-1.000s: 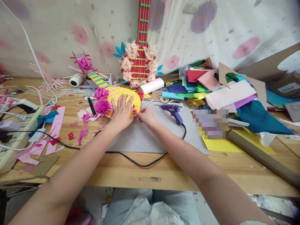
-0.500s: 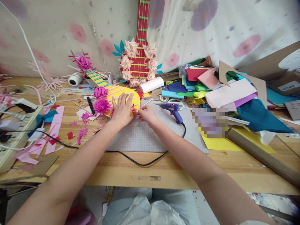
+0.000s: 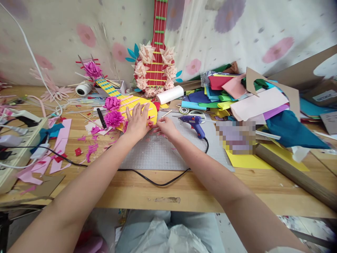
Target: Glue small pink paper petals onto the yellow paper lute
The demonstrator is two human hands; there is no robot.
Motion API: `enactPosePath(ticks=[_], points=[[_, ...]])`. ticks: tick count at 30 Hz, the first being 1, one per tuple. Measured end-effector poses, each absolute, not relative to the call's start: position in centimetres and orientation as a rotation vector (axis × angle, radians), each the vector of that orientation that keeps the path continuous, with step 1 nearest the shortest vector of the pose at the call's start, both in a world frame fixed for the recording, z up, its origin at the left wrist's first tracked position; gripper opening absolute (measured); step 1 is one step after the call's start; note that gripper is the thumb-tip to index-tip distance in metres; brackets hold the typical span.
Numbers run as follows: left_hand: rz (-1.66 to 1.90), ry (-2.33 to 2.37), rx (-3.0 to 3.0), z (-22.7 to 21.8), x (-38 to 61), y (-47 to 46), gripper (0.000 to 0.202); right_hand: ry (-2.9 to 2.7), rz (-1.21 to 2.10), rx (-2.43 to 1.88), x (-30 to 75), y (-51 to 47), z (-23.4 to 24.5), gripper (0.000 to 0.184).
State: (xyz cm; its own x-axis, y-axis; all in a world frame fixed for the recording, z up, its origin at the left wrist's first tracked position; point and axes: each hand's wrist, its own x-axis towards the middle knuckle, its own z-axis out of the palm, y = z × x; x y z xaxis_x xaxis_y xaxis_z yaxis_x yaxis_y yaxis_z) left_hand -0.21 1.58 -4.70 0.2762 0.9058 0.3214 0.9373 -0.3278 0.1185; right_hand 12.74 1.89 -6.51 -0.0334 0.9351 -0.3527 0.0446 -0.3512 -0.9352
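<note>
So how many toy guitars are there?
2: the yellow guitar partly under the left hand, and the red guitar standing upright behind it, before the flowered curtain. Others could be hidden.

A single head-worn camera is looking forward and down from above the person's lap (image 3: 205,228), facing the wooden table (image 3: 131,195) and the floral sheet (image 3: 197,21) behind it. It is viewing the work from near, the left hand (image 3: 137,121) and right hand (image 3: 167,128) falling about mid-frame. Coverage is running wide, from power strip (image 3: 10,177) leftward to cardboard (image 3: 295,65) rightward.
</note>
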Motion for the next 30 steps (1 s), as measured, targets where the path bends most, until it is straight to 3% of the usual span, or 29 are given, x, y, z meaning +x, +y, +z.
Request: enactPosePath(ticks=[23, 30], points=[[-0.608, -1.778, -2.389, -3.3, -1.1, 1.8, 0.073, -1.184, 1.289, -1.525, 14.6, 1.1, -5.8, 0.019], [-0.941, -1.703, -2.319, -1.9, -1.1, 0.7, 0.044, -1.399, 1.055, -1.573, 19.6, 0.5, -7.0, 0.009]])
